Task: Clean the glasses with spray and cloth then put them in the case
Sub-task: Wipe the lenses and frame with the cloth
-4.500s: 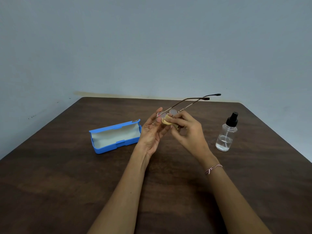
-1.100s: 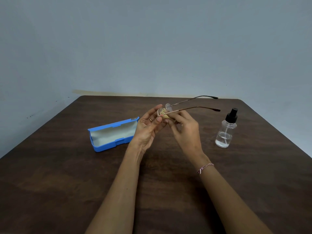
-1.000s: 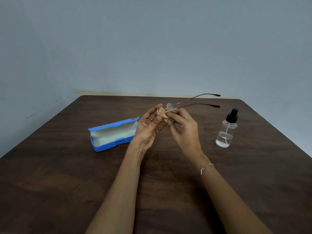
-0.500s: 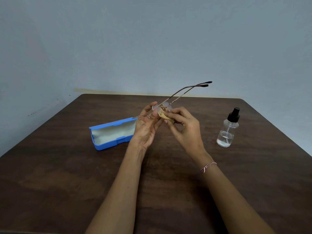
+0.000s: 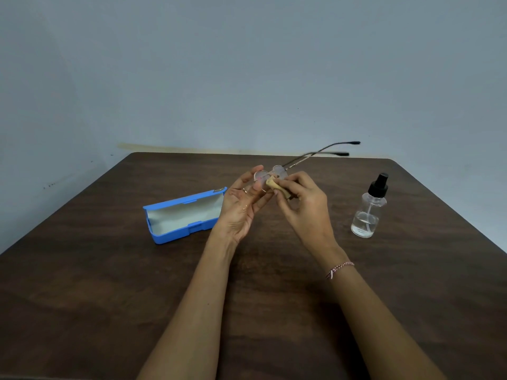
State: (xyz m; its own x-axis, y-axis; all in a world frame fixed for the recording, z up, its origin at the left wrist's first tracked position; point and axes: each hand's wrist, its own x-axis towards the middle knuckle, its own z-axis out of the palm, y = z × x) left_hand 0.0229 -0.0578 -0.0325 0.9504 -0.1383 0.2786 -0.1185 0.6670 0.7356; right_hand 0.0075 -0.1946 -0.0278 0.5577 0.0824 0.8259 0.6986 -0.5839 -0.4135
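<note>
Thin-framed glasses (image 5: 307, 158) are held above the table, temples unfolded and pointing away to the right. My left hand (image 5: 242, 207) grips the frame at the lenses. My right hand (image 5: 303, 207) pinches a small tan cloth (image 5: 275, 185) against a lens. A blue glasses case (image 5: 182, 219) lies open on the table left of my hands, its pale lining showing. A clear spray bottle (image 5: 369, 212) with a black nozzle stands upright to the right.
A dark wooden table (image 5: 109, 283) runs to a grey wall at the back. Its left and right edges slant out towards me. A braided bracelet (image 5: 338, 268) is on my right wrist.
The glasses tilted: the temples dropped from pointing up and away to lying nearly level, and now sit apart. The cloth shifted across the lens. Case and bottle stayed put.
</note>
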